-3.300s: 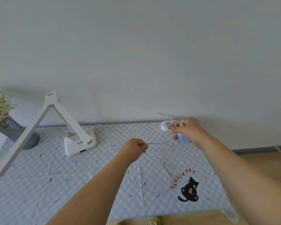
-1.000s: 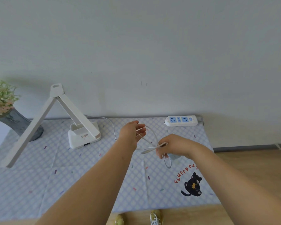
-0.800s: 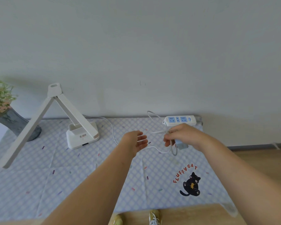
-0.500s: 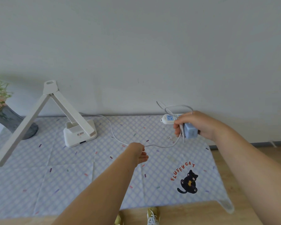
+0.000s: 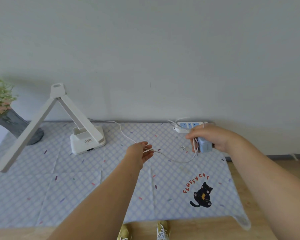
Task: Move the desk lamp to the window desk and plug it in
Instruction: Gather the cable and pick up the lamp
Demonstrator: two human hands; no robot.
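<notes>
Centrally, the desk lamp (image 5: 87, 135) stands on the cloth-covered surface (image 5: 76, 187) near the wall, its white base flat and its two hinged arms folded into a peak, the long arm sloping down to the left. A thin white cord (image 5: 173, 159) runs from behind the base, across the cloth, through both hands. The left hand (image 5: 140, 153) is half open, fingers loosely curled, with the cord draped over them rather than pinched. The right hand (image 5: 208, 138) is closed around a pale blue plug block (image 5: 204, 145) together with several gathered loops of cord, and hangs just in front of the power strip (image 5: 189, 126), which lies at the back edge of the surface; whether hand and strip touch cannot be told. A vase of flowers (image 5: 9, 118) stands at far left, close to the lamp's lowered arm.

Handling, as a judgement: the lamp appears light and rigid, but its hinges may swing, so the base is the safest place to hold it. The cord is soft, slack and prone to snagging; the loops should be freed before insertion. The plug block is stiff and is best gripped by its flat sides, prongs toward a socket, with the strip steadied because it may slide when pushed. The plugging step appears not yet done.
</notes>
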